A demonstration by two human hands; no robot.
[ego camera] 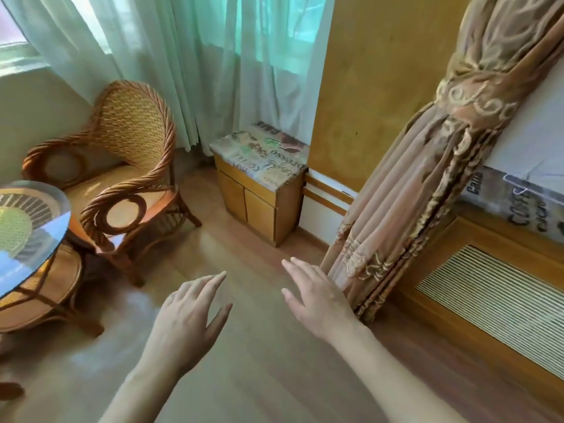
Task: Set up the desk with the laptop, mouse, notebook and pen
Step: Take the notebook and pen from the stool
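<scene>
My left hand [190, 312] and my right hand [317, 296] are stretched out side by side over the wooden floor, palms down, fingers apart, holding nothing. No laptop, mouse, notebook or pen shows in the head view. At the right edge runs a wooden counter with a printed cloth top [500, 206]; a thin clear item lies on it, too blurred to name.
A small wooden cabinet [259, 206] with a printed cover stands by the wall ahead. A wicker armchair [122, 166] and a round glass-topped table [27, 227] fill the left. A tied brown curtain [421, 184] hangs beside my right hand. Sheer green curtains cover the windows.
</scene>
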